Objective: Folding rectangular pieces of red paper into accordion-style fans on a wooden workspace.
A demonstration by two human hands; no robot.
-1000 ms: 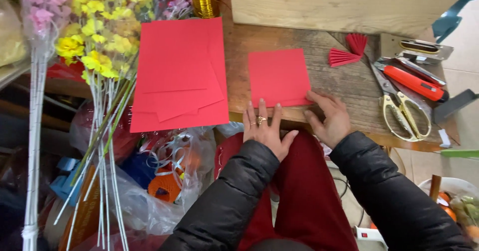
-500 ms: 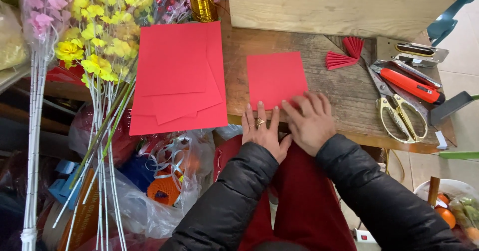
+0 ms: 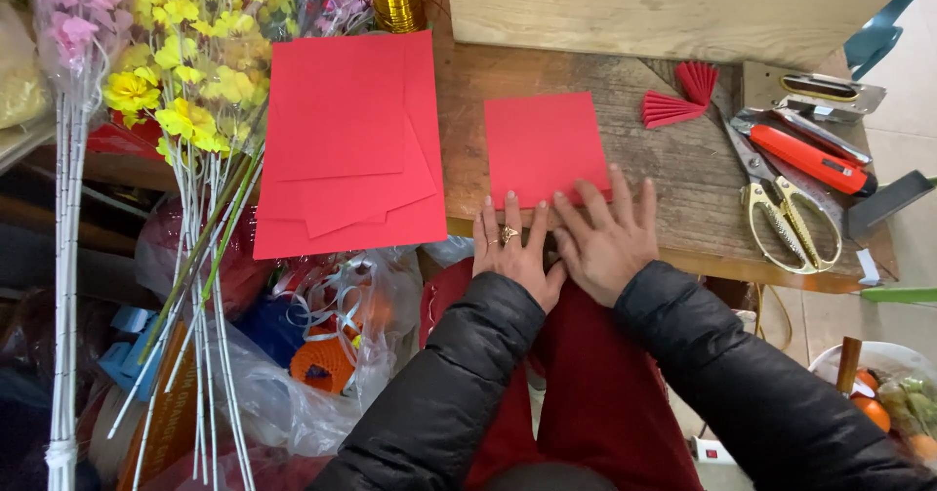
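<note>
A red square sheet of paper (image 3: 547,144) lies flat on a worn wooden table (image 3: 673,184). My left hand (image 3: 509,247), with a ring on one finger, presses flat on the sheet's near edge. My right hand (image 3: 605,232) lies flat beside it, fingers spread over the sheet's near right corner. Both hands touch each other at the table's front edge. Neither hand grips anything.
A stack of larger red sheets (image 3: 346,149) lies to the left. Two red folded paper fans (image 3: 678,96), gold-handled scissors (image 3: 786,208), an orange utility knife (image 3: 805,154) and a stapler (image 3: 815,86) sit at the right. Artificial flowers (image 3: 190,71) and plastic bags (image 3: 322,345) crowd the left.
My right hand has slid left along the sheet's near edge until it rests against my left hand. The left hand has barely moved.
</note>
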